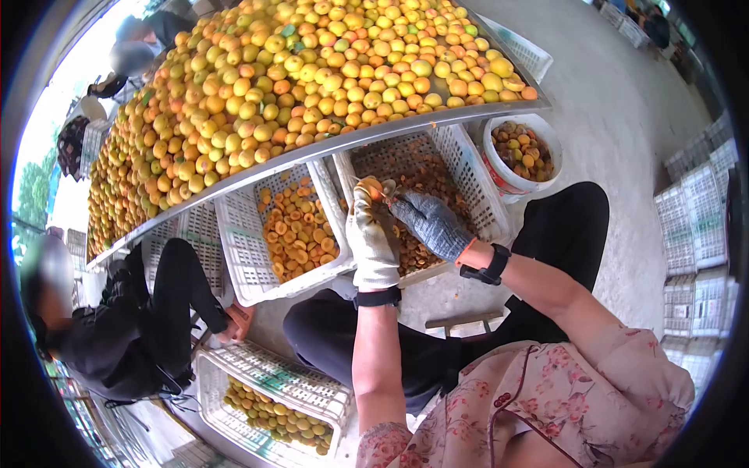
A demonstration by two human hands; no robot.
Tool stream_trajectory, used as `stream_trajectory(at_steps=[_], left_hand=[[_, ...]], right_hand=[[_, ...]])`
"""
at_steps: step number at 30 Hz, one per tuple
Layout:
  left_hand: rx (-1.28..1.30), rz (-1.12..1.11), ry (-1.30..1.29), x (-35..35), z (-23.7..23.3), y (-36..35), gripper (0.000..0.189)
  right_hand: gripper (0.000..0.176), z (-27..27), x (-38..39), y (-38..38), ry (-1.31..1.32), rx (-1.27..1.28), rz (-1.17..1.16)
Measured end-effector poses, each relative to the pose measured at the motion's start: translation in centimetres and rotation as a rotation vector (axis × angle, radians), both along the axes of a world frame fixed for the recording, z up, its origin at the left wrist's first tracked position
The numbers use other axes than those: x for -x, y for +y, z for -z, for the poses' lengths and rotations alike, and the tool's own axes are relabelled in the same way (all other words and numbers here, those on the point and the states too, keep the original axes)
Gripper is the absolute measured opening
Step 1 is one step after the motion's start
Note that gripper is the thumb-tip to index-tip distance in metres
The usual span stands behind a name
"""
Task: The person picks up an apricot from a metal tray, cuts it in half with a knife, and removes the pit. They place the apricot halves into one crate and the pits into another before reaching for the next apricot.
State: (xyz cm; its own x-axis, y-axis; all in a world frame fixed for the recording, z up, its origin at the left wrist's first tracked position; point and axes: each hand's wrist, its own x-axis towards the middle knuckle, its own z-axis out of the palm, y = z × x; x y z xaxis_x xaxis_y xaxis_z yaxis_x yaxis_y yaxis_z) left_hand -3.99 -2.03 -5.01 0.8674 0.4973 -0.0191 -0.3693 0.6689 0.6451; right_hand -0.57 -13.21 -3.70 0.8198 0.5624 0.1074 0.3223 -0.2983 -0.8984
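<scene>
Left hand [373, 238]: in a white glove, its grip clamped around one apricot [370, 188], held up at the fingertips.
Right hand [431, 224]: in a grey glove, its grip drawn together, fingertips against the same apricot. Whether they pinch a tool cannot be told.
Apricot: between the two grips, above the crate.
Straight below the grips: a white crate [476, 187] with cut apricot halves on its floor.
Left of the grips: a second crate [257, 265], also with halves.
Right of the grips, just beyond: a white bucket [499, 175] of apricots.
Behind and left of the grips: a co-worker [133, 327] in black, beside a low crate [265, 374] of whole fruit.
Beyond the grips: the tabletop [367, 137], heaped with yellow and orange apricots.
Far right: stacked crates [694, 234].
</scene>
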Motion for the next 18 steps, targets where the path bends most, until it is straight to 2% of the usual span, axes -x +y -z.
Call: stream_trajectory(at_steps=[2, 3, 5, 6, 7, 9, 10, 11, 12, 13, 15, 17, 18], left_hand=[[0.081, -0.025, 0.066, 0.1, -0.4, 0.4, 0.029], [0.162, -0.027, 0.147, 0.4, -0.7, 0.5, 0.030], [0.126, 0.018, 0.098, 0.3, 0.6, 1.2, 0.033], [0.167, -0.004, 0.059, 0.3, 0.5, 1.3, 0.035], [0.210, -0.027, 0.023, 0.4, 0.5, 1.5, 0.038], [0.131, -0.041, 0.041, 0.5, -0.4, 1.1, 0.037], [-0.045, -0.077, 0.135, 0.4, -0.8, 0.6, 0.037], [-0.329, -0.087, 0.244, 0.8, -1.5, -0.2, 0.039], [-0.555, -0.049, 0.274, 0.9, -0.9, -0.8, 0.040], [-0.654, -0.052, 0.303, 0.7, -0.7, -1.5, 0.036], [-0.803, 0.041, 0.244, 0.7, -0.8, -2.7, 0.028], [-0.887, -0.058, 0.204, 0.8, -1.1, -3.2, 0.027], [-1.054, -0.115, 0.253, 0.4, -0.7, -3.1, 0.028]], right_hand=[[0.028, 1.7, 0.9, -0.1, -0.184, -0.026, 0.022], [0.028, 2.8, 1.3, -0.6, -0.183, -0.024, 0.010], [0.021, 4.5, 1.8, -2.2, -0.583, 0.066, -0.038], [0.015, 4.5, 2.1, -3.1, -0.348, 0.091, -0.028], [0.015, 4.5, 1.9, -3.7, -0.352, 0.090, -0.033], [0.015, 3.6, 2.8, -3.8, 0.447, -0.658, 0.030], [0.016, 2.6, 2.7, -3.7, 0.496, -0.699, 0.141], [0.017, 0.2, 1.8, -3.1, 0.540, -0.738, 0.257], [0.018, -1.4, 0.7, -3.4, 0.622, -0.600, 0.252], [0.018, -2.2, -0.6, -3.7, 0.692, -0.462, 0.241], [0.022, -1.6, -1.6, -2.5, 0.715, -0.507, 0.281], [0.023, -2.6, -1.3, -1.5, 0.773, -0.481, 0.350], [0.023, -2.4, -1.3, -1.1, 0.777, -0.474, 0.345]])
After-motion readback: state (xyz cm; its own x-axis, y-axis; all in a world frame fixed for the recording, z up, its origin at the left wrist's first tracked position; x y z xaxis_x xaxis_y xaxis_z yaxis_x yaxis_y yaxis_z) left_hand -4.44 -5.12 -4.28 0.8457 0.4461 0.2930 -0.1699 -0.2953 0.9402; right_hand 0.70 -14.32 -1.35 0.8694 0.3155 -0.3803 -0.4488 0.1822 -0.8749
